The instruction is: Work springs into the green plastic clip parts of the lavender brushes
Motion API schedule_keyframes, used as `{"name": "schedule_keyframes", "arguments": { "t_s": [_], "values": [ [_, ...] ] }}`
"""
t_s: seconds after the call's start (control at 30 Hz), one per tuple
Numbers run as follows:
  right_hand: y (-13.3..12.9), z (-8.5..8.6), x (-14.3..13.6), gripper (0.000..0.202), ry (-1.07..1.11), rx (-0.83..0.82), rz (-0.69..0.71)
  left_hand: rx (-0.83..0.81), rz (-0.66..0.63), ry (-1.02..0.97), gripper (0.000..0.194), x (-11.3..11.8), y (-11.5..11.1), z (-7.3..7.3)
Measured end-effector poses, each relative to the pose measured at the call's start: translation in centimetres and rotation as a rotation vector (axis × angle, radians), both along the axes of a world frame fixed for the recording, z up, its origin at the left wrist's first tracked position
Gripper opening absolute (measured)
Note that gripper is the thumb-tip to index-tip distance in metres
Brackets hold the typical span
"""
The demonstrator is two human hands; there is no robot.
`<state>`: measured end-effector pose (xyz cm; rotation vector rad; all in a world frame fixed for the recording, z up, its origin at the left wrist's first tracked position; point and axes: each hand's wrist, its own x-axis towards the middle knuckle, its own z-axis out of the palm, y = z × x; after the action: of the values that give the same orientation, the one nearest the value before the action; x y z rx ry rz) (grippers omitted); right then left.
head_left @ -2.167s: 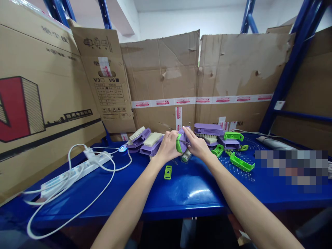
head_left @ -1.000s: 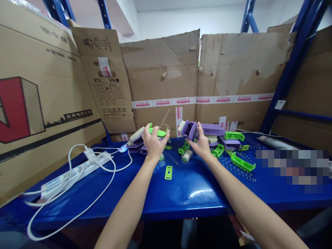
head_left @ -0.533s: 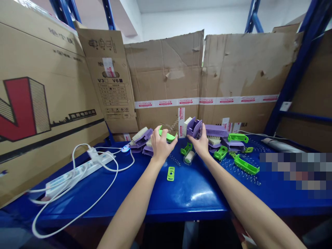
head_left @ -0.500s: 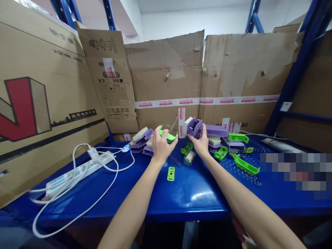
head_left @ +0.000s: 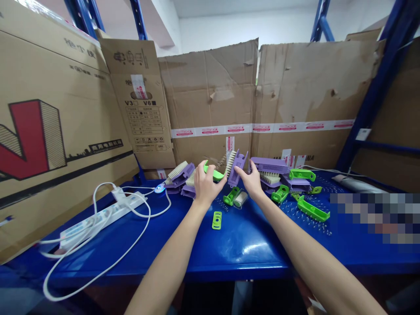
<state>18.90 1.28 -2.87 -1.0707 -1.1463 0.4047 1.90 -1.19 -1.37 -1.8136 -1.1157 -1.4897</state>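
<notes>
My left hand [head_left: 206, 188] is closed around a bright green curved plastic part [head_left: 218, 176]; a thin coil spring [head_left: 222, 162] rises beside it. My right hand [head_left: 253, 183] grips a purple brush head [head_left: 237, 169] by its edge, tilted, with its cream bristles [head_left: 230, 162] facing left. The bristle side is close to my left fingertips; whether they touch I cannot tell. Below the hands lie a green bracket [head_left: 230, 197], a small clear case [head_left: 241, 199] with something whitish inside, and a flat slotted green plate [head_left: 216, 220].
More purple brush heads [head_left: 271, 165] are piled at right, others [head_left: 179, 175] at left. Several green brackets [head_left: 313, 210] lie among scattered springs [head_left: 297, 214] on the blue table [head_left: 243, 249]. A white power strip [head_left: 101, 218] with looping cables is at left; cardboard [head_left: 210, 105] stands behind.
The brush head in my right hand has moved left and turned, so its slotted face now shows. The green bracket below has shifted slightly left. My left hand keeps its grip.
</notes>
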Motion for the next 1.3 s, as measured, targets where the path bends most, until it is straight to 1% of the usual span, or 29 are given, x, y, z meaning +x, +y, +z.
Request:
{"name": "schedule_keyframes", "arguments": {
  "t_s": [0.1,0.2,0.33,0.5,0.6,0.7,0.83,1.07,1.13,1.23,1.3],
  "values": [
    [-0.6,0.4,-0.3,0.090,-0.080,0.084,-0.023,0.021,-0.006,-0.017,0.032,0.0,0.0,0.1],
    [-0.9,0.4,0.1,0.092,-0.207,0.076,-0.109,0.022,-0.014,-0.023,0.032,0.0,0.0,0.1],
    [-0.8,0.1,1.0,0.094,-0.420,-0.067,-0.195,0.012,-0.023,-0.023,0.032,0.0,0.2,0.0],
    [-0.9,0.0,1.5,0.089,-0.654,-0.294,-0.271,0.007,-0.025,-0.022,0.032,0.0,0.1,0.0],
    [-1.1,0.4,1.3,0.085,-0.774,-0.398,-0.281,-0.018,-0.019,-0.021,0.031,0.1,-0.1,0.1],
    [-1.1,0.8,0.8,0.075,-0.863,-0.449,-0.275,-0.038,-0.007,-0.015,0.031,0.1,-0.1,0.1],
    [-1.1,1.2,0.4,0.068,-0.932,-0.493,-0.298,-0.051,0.012,0.003,0.032,0.1,0.1,-0.1],
    [-1.2,1.2,0.8,0.048,-1.011,-0.452,-0.312,-0.092,-0.003,0.016,0.032,0.2,0.2,-0.4],
    [-1.1,1.1,0.8,0.045,-1.021,-0.444,-0.313,-0.098,-0.012,0.015,0.031,0.2,0.2,-0.4],
    [-0.9,1.0,1.0,0.047,-0.963,-0.423,-0.303,-0.114,-0.030,0.011,0.030,0.4,0.1,-0.5],
    [-0.8,0.9,1.2,0.048,-0.840,-0.386,-0.300,-0.135,-0.048,0.008,0.030,0.4,0.1,-0.5]
  ]
}}
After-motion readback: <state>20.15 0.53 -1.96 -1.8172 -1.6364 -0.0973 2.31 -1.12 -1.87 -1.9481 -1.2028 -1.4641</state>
